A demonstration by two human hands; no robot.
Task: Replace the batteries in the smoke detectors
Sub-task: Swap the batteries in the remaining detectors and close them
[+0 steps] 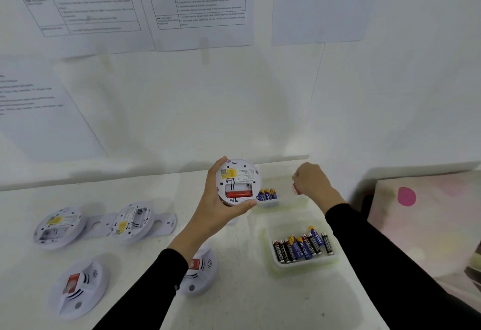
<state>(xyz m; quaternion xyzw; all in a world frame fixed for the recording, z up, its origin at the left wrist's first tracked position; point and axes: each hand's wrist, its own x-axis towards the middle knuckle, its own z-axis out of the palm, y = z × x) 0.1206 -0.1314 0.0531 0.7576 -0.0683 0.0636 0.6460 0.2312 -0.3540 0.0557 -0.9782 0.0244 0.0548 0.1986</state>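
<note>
Smoke detector (238, 182), white, round: held above the far edge of the table (247, 301), back side facing the camera, battery bay uncovered. One red battery (239, 194) lies in the lower slot; the upper slot is bare.
Left hand (216, 209): fingers and thumb wrapped round the detector's rim, grasping it.
Right hand (312, 183): fingers curled over a small red item (297, 189), mostly hidden, above the right part of the far tray (270, 202).
Far tray: clear plastic, holding blue-and-yellow batteries (267, 194), just beside the held detector.
Near tray (304, 265): clear plastic, holding a row of mixed black, blue and yellow batteries (303, 246).
Two opened detectors (58, 228) (131, 223): backs up, on the table at left, with a mounting plate (166, 221) beside them.
Two detectors face up (78, 286) (201, 272): nearer the front edge, the second partly behind the left sleeve.
Printed sheets (200, 4): taped to the wall.
</note>
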